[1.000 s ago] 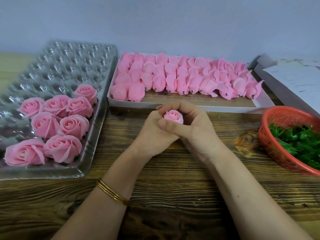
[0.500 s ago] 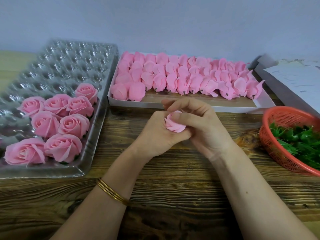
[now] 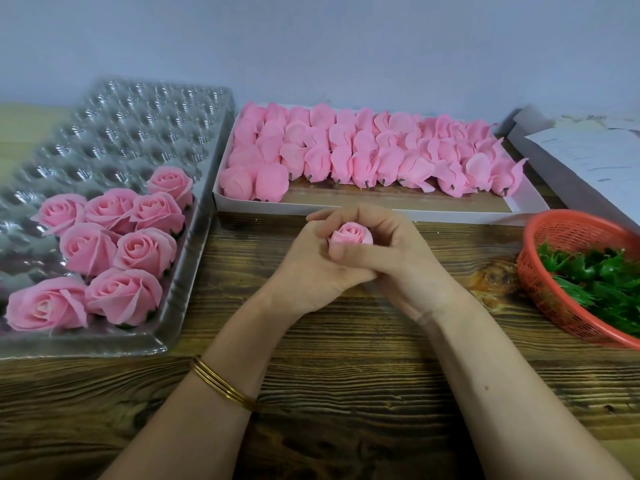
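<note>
A small pink rose head [image 3: 351, 233] sits upright between both hands, above the wooden table [image 3: 346, 358] near its middle. My left hand [image 3: 308, 271] cups it from the left with curled fingers. My right hand [image 3: 398, 258] wraps round it from the right, thumb lying across its front. Only the top petals show; the base is hidden by my fingers.
A clear plastic cell tray [image 3: 138, 133] at the left holds several finished pink roses [image 3: 138, 251]. A white box [image 3: 526, 202] behind my hands holds rows of pink rosebuds [image 3: 363, 157]. At the right edge, an orange basket [image 3: 568, 233] carries green leaves [image 3: 602, 278]. Papers [image 3: 595, 157] lie at the far right.
Half a second ago the rose was tipped sideways under my right thumb; now it stands upright again with its top showing. Both hands stayed in place.
</note>
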The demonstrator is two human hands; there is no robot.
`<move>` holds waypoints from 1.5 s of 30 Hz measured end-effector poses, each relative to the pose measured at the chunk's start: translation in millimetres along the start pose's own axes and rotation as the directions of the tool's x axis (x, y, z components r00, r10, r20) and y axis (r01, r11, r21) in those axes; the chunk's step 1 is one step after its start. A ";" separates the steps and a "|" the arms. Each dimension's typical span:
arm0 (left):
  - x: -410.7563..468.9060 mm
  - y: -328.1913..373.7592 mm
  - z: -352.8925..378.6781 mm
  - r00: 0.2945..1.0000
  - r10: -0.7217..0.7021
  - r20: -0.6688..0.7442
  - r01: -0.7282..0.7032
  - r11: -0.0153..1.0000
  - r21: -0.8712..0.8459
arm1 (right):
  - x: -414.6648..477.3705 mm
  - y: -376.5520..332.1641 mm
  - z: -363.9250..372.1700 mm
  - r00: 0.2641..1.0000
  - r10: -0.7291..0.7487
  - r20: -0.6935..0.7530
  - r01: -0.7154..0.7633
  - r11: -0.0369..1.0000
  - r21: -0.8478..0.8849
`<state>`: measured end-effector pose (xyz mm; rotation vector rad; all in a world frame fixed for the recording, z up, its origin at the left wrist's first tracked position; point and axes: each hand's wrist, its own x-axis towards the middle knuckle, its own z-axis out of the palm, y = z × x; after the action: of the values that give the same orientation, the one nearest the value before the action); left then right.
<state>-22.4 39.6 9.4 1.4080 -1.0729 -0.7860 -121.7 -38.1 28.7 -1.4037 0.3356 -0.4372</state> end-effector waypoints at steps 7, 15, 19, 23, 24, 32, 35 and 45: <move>0.7 -1.7 1.1 1.000 -0.018 -0.018 0.018 1.000 -0.007 | 4.8 -0.1 -2.6 0.977 -0.100 -0.189 0.109 0.993 0.037; -0.6 2.4 0.2 0.998 -0.057 -0.027 0.056 0.997 -0.049 | 2.4 3.9 -1.5 0.963 -0.186 -0.193 0.171 0.981 -0.093; -0.7 3.0 -0.1 0.998 -0.055 -0.041 0.053 0.997 -0.053 | 1.9 4.5 -1.2 0.962 -0.202 -0.182 0.188 0.978 -0.090; 0.1 1.9 -1.0 0.998 -0.053 -0.028 0.052 0.998 -0.023 | 2.3 6.0 -0.8 0.967 -0.192 -0.169 0.181 0.980 -0.080; 0.0 2.1 -0.7 0.998 -0.055 -0.027 0.054 0.998 -0.013 | 2.4 6.0 -0.6 0.969 -0.186 -0.159 0.175 0.981 -0.085; 0.1 0.4 -0.9 1.000 -0.015 0.008 0.015 1.000 0.024 | 4.0 8.7 2.8 0.982 -0.148 -0.113 0.141 0.988 -0.071; 0.3 -0.4 -1.1 1.000 0.016 -0.009 -0.015 0.999 0.047 | 4.4 8.5 1.3 0.988 -0.125 -0.092 0.118 0.990 -0.083; 0.2 -2.4 0.1 1.000 -0.009 -0.003 0.009 0.999 -0.033 | 1.8 4.5 -1.4 0.974 -0.147 -0.173 0.143 0.989 -0.037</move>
<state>-22.0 39.2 7.1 1.3869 -1.0478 -0.8045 -120.4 -39.8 24.0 -1.4217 0.3827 -0.6814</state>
